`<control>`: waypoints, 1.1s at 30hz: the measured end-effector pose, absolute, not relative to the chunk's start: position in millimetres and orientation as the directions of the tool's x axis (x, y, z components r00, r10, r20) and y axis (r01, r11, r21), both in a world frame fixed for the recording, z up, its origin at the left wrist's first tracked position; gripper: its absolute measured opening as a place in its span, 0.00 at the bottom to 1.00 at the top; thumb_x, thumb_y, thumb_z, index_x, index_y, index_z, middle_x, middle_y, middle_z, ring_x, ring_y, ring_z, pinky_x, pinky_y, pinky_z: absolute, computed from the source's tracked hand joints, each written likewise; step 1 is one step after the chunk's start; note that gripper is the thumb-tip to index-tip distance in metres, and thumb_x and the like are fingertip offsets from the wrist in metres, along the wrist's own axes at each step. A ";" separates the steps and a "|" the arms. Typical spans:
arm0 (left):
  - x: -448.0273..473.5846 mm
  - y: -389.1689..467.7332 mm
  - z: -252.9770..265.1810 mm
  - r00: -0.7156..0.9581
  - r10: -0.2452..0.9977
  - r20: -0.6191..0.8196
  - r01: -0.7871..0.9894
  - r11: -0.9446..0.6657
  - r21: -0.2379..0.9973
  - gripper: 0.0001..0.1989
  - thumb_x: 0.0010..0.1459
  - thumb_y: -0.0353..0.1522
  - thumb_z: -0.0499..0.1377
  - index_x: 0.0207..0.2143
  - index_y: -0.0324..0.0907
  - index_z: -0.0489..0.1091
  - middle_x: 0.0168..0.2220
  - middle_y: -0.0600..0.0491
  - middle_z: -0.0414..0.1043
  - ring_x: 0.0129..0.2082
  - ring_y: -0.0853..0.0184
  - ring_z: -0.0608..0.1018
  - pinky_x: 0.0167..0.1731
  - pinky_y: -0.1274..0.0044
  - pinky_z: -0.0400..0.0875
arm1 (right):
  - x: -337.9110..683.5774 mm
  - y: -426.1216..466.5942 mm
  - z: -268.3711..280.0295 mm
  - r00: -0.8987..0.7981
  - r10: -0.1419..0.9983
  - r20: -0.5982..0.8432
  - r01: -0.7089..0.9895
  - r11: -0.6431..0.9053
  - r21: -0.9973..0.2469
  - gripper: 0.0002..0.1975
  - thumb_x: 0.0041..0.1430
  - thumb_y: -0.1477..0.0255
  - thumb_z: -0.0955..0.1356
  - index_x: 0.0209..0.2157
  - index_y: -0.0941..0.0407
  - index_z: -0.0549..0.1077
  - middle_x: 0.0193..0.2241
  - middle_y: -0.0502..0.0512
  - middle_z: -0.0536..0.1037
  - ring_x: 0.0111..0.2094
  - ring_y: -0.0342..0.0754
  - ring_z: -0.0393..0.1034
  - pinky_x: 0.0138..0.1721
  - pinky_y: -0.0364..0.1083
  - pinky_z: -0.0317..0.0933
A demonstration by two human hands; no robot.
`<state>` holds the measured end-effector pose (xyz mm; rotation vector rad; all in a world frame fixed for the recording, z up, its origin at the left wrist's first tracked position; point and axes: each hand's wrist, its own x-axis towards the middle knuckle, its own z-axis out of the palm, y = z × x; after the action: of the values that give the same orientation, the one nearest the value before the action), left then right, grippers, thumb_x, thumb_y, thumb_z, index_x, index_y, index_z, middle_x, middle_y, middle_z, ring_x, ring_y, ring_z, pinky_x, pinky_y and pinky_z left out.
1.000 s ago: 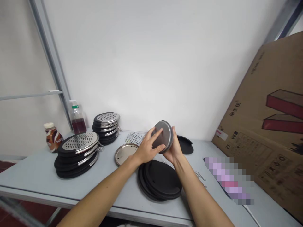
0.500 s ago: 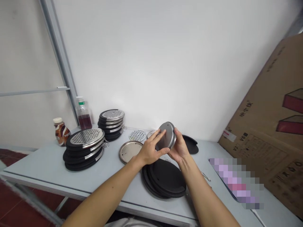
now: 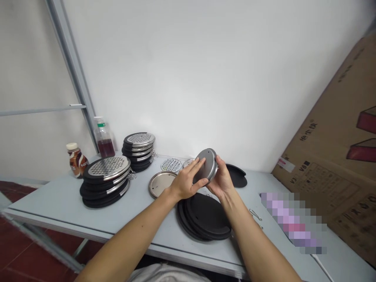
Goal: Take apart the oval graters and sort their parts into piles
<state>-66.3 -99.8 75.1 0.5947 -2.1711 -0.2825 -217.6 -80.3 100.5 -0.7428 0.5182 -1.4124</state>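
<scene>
Both hands hold a round grey metal disc (image 3: 207, 164) with a small hole near its top rim, tilted above the table. My left hand (image 3: 186, 182) has its fingers laid over the face and its thumb at the lower edge. My right hand (image 3: 222, 178) grips the disc's right rim, with part of the fingers hidden behind it. Below the hands lies a stack of round black pieces (image 3: 208, 217). A shallow round metal plate (image 3: 160, 184) is just left of my left hand, and a perforated metal disc (image 3: 170, 165) is behind that.
Two stacks of black-rimmed perforated discs, a front stack (image 3: 105, 184) and a back stack (image 3: 138, 150), stand left. Beyond them are a brown-labelled bottle (image 3: 77, 161) and a bottle of red liquid (image 3: 105, 143). A black piece (image 3: 237, 176), metal clip (image 3: 255, 214) and cardboard box (image 3: 331, 156) are right.
The hands stay on the metal disc in nearly the same grip, the left fingers slightly closer together. The whole view has shifted a little.
</scene>
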 end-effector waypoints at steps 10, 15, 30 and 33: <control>-65.5 -102.9 75.9 -0.366 -0.549 0.752 -0.142 0.831 0.538 0.25 0.69 0.40 0.44 0.63 0.42 0.59 0.60 0.46 0.66 0.60 0.58 0.69 0.60 0.66 0.61 | -220.2 -81.9 102.7 0.116 -0.985 0.131 0.802 0.015 -0.597 0.16 0.51 0.59 0.72 0.37 0.54 0.75 0.32 0.53 0.80 0.40 0.54 0.75 0.45 0.52 0.70; -67.6 -114.0 69.6 -0.157 -0.865 0.477 0.242 0.434 0.868 0.26 0.63 0.49 0.51 0.50 0.39 0.73 0.52 0.45 0.75 0.54 0.55 0.73 0.57 0.66 0.63 | -226.7 -86.9 98.2 0.179 -0.980 0.091 0.820 0.097 -0.564 0.18 0.53 0.55 0.71 0.38 0.54 0.74 0.35 0.56 0.80 0.44 0.58 0.74 0.46 0.58 0.69; -4.5 -152.7 90.0 0.152 -0.987 0.059 0.039 0.066 0.997 0.21 0.56 0.28 0.55 0.54 0.40 0.66 0.36 0.48 0.76 0.29 0.67 0.77 0.26 0.79 0.72 | -244.4 -93.1 94.1 0.049 -0.998 -0.024 0.865 0.055 -0.499 0.42 0.48 0.41 0.66 0.56 0.56 0.66 0.53 0.67 0.72 0.59 0.68 0.60 0.51 0.76 0.54; 28.9 -146.3 88.8 0.071 -0.996 0.056 -0.206 0.040 0.978 0.21 0.49 0.24 0.58 0.47 0.38 0.74 0.28 0.50 0.76 0.25 0.66 0.76 0.25 0.77 0.71 | -254.3 -94.1 96.2 0.003 -1.000 -0.028 0.875 0.016 -0.485 0.41 0.48 0.41 0.65 0.56 0.56 0.67 0.55 0.67 0.71 0.60 0.68 0.59 0.52 0.76 0.52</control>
<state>28.9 -146.3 88.8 1.3561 -1.3221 -1.0126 -254.3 -94.1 96.2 -0.3751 0.4173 -1.5240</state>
